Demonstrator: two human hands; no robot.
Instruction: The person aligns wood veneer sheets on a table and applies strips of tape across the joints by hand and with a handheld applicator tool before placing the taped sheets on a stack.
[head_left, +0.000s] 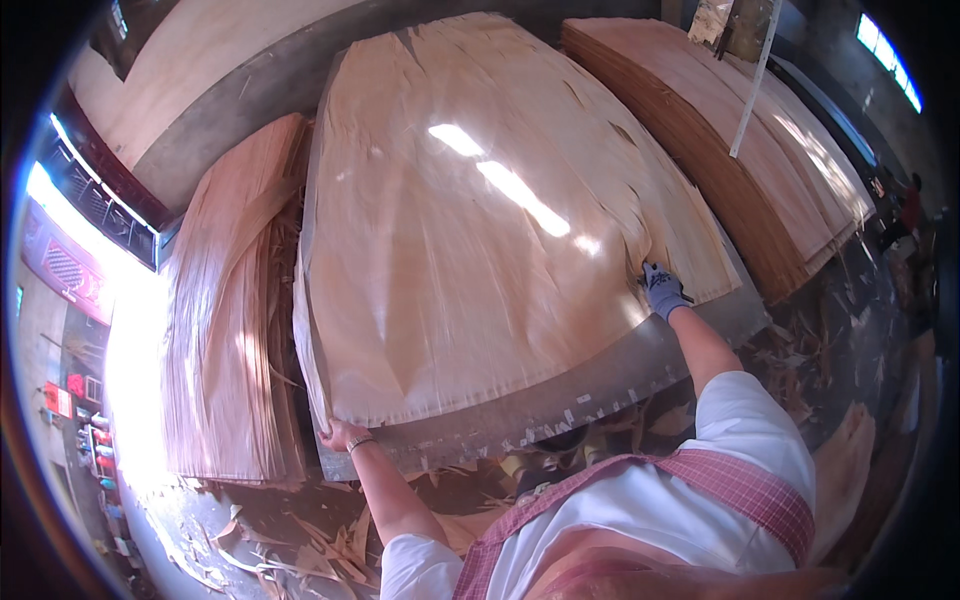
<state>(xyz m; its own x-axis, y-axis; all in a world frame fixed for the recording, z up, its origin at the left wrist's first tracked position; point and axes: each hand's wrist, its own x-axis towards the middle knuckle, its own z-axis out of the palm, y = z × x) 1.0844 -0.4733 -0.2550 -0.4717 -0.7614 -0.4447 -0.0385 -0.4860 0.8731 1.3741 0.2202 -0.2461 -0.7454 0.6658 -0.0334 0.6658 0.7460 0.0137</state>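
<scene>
A broad, thin sheet of pale wood veneer (pixel 480 270) lies spread over a grey table (pixel 540 405) in front of me, its surface rippled and its right side split in places. My bare left hand (pixel 343 434) has its fingers closed on the sheet's near left corner. Farther right, my right hand (pixel 662 288), in a grey-blue glove, is at a raised fold near the sheet's right side. A dark thin object sticks out by that glove; its kind and the fingers' grip are unclear.
Stacks of reddish veneer stand to the left (pixel 225 330) and right (pixel 700 130) of the table. A white strip (pixel 755 85) leans on the right stack. Torn veneer scraps (pixel 330 540) litter the floor near my feet. Bright light enters at the far left.
</scene>
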